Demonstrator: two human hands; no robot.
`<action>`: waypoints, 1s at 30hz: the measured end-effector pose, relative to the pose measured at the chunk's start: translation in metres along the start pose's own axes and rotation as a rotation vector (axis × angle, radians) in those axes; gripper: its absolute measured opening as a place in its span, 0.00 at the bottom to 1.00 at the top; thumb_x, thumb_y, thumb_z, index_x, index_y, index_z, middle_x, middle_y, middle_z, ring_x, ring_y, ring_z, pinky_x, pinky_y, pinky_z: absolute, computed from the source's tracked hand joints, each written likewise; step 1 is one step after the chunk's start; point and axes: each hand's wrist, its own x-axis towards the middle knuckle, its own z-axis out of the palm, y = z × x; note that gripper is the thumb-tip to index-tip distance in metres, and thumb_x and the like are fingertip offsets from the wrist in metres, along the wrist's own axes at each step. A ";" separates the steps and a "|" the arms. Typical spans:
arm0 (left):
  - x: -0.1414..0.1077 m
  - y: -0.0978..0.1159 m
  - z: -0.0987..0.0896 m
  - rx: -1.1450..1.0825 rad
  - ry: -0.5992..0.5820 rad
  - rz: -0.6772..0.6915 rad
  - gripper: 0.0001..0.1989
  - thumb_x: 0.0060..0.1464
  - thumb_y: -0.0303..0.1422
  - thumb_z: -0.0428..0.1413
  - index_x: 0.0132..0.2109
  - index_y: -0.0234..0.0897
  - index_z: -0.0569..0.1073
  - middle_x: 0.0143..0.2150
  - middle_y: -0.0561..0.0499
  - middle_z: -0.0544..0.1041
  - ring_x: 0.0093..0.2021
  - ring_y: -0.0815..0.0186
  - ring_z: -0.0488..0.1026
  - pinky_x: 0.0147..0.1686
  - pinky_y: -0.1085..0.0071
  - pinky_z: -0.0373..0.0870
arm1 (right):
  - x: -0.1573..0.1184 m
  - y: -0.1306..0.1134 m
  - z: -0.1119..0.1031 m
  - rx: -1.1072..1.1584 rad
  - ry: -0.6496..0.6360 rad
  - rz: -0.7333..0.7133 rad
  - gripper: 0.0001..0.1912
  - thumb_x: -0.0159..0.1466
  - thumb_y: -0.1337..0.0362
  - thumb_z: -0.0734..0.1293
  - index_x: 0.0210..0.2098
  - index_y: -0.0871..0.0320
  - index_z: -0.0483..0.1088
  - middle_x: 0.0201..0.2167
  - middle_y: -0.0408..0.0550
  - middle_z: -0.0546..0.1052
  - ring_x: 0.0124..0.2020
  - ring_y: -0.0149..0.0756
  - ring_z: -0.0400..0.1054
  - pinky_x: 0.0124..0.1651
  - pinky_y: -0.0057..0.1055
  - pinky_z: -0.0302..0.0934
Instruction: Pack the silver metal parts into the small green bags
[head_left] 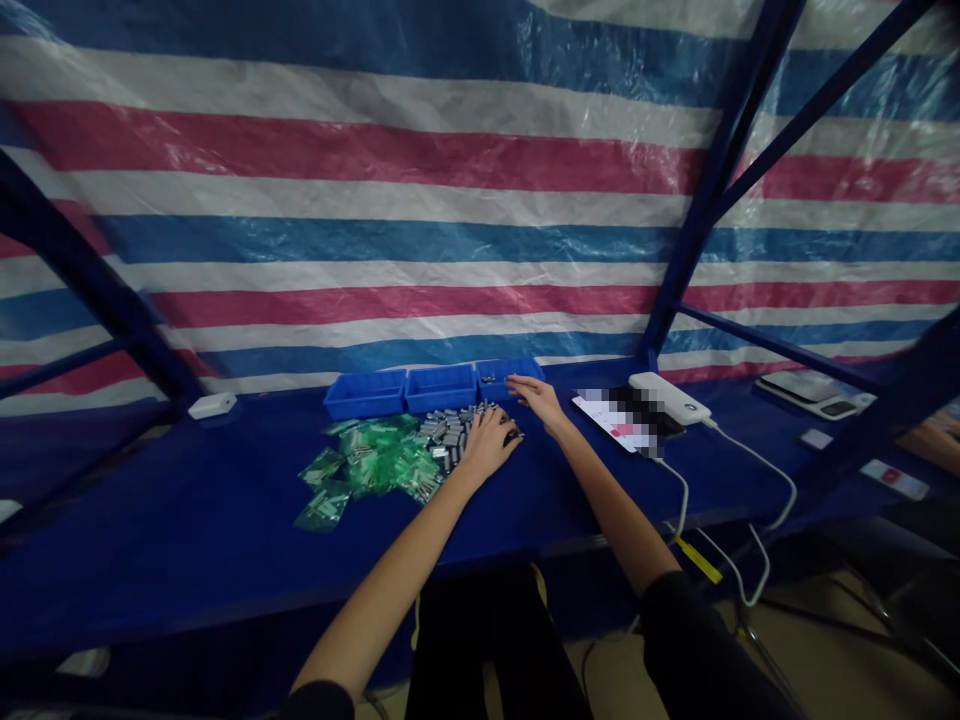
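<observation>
My left hand (489,443) rests at the right edge of a pile of small grey metal cylinders (448,432), its fingers bent around something dark and small that I cannot make out. At the front edge of the right blue bin (531,368) is my right hand (537,397), fingers stretched out and apart. A few small pieces lie in that bin. Left of the cylinders, clear and green plastic packets (382,455) with small parts are heaped on the blue table (247,490).
Two more blue bins, the left (366,394) and the middle (441,388), stand in the same row. To the right lie a phone (611,420), a white power bank (669,398) and white cables. A white box (212,405) sits at the left; a striped sheet hangs behind.
</observation>
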 end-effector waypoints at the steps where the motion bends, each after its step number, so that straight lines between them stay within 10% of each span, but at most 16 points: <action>1: 0.000 0.001 0.000 0.000 -0.001 -0.007 0.09 0.56 0.37 0.51 0.38 0.42 0.73 0.43 0.48 0.68 0.47 0.59 0.63 0.46 0.61 0.56 | 0.001 0.001 0.000 -0.026 0.017 0.009 0.17 0.53 0.56 0.67 0.41 0.56 0.73 0.41 0.49 0.77 0.41 0.38 0.72 0.42 0.34 0.65; 14: 0.005 -0.014 -0.015 -0.117 0.340 -0.419 0.13 0.60 0.38 0.45 0.43 0.41 0.72 0.42 0.48 0.72 0.46 0.59 0.65 0.45 0.62 0.58 | -0.008 0.003 0.012 -0.039 -0.239 0.059 0.19 0.50 0.54 0.70 0.37 0.58 0.76 0.31 0.48 0.79 0.36 0.36 0.73 0.42 0.34 0.65; 30: 0.009 -0.018 -0.011 -0.269 0.392 -0.432 0.11 0.58 0.37 0.48 0.35 0.38 0.73 0.36 0.49 0.73 0.41 0.63 0.68 0.44 0.66 0.62 | -0.010 -0.001 0.014 0.045 -0.245 0.040 0.20 0.46 0.57 0.73 0.37 0.59 0.75 0.28 0.46 0.78 0.30 0.31 0.70 0.43 0.34 0.64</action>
